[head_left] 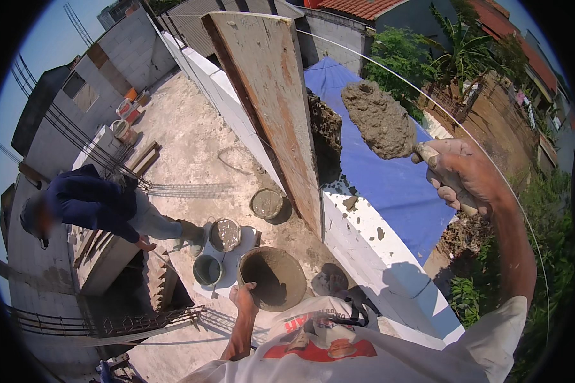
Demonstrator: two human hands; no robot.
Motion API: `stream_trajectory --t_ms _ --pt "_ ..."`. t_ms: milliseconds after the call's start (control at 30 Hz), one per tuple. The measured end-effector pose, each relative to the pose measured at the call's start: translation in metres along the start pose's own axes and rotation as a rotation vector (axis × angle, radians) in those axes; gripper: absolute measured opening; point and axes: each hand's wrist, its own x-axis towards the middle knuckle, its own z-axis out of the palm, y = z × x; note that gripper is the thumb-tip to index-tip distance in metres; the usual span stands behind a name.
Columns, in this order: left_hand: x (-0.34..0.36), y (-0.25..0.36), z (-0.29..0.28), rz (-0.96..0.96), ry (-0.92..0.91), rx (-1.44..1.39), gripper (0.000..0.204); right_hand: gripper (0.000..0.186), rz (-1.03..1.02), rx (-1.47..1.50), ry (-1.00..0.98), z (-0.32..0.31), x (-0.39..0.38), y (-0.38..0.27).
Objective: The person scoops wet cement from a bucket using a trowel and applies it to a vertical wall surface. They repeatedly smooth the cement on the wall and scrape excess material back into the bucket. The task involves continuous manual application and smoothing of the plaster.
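Note:
Raised at the right, my right hand [463,175] is closed round the handle of a trowel [423,152]. A thick lump of wet grey mortar [380,121] covers its blade. Low in front of my body, my left hand [244,298] grips the rim of a round mortar basin [292,271], partly in shadow. A tall, mortar-stained board [268,83] stands at the low wall, left of the trowel. Rough dark mortar [326,137] shows along the board's right side, apart from the trowel.
Mortar spots dot the white wall top [364,236]; beyond it hangs a blue tarp [390,198]. Buckets [208,270] stand beside the basin, with another round container [266,203] near the board. A co-worker [96,201] bends at left, near an opening [128,281] and rebar [76,322].

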Motion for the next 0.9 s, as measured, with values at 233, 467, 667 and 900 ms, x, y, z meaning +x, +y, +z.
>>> stream_trajectory --t_ms 233,467,667,900 --pt "-0.032 0.011 -0.002 -0.004 0.124 -0.018 0.033 0.022 -0.215 -0.353 0.000 0.006 0.138 -0.063" --pt "-0.033 0.006 0.024 0.000 0.093 -0.051 0.030 0.026 -0.787 -1.322 -0.292 0.059 0.258 -0.058" --pt "-0.032 0.017 0.060 0.035 -0.030 -0.076 0.029 0.016 -0.397 -0.562 0.023 0.077 0.212 -0.036" --pt "-0.017 0.050 0.106 0.020 -0.192 -0.111 0.028 0.023 -0.454 -0.020 0.278 0.094 0.145 0.019"
